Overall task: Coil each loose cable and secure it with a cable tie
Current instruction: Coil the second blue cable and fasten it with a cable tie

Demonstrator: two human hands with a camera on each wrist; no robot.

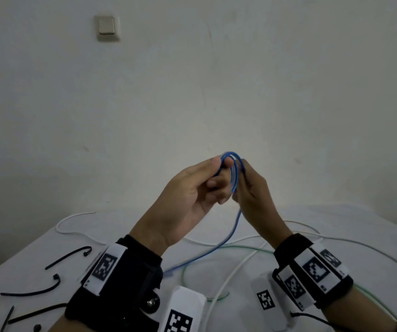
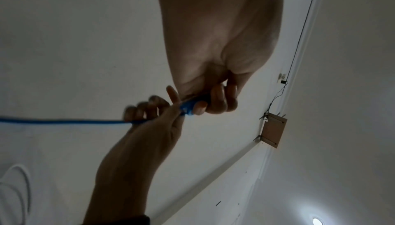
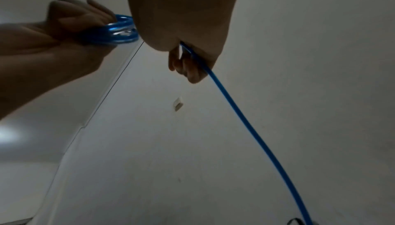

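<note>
The blue cable [image 1: 234,172] is held up in front of the wall, above the table [image 1: 336,219], wound into a few small loops. The loops are gripped by the left hand [image 1: 190,195], whose thumb and curled fingers are closed around one side of the coil. The other side is pinched by the right hand [image 1: 252,190], with its fingers folded over the strand. From the right hand the free length of the cable hangs down to the table, where its end is seen lying near a green cable [image 1: 216,248]. Two or more white cables [image 1: 226,279] are spread loose across the same surface, crossing the green one. Several black cable ties [image 1: 68,256] are laid on the table to the left of the left wrist, apart from the cables. A light switch [image 1: 107,27] is mounted on the wall above. In the right wrist view the coil is seen as stacked blue rings against the left hand's fingers [image 3: 85,14].
</note>
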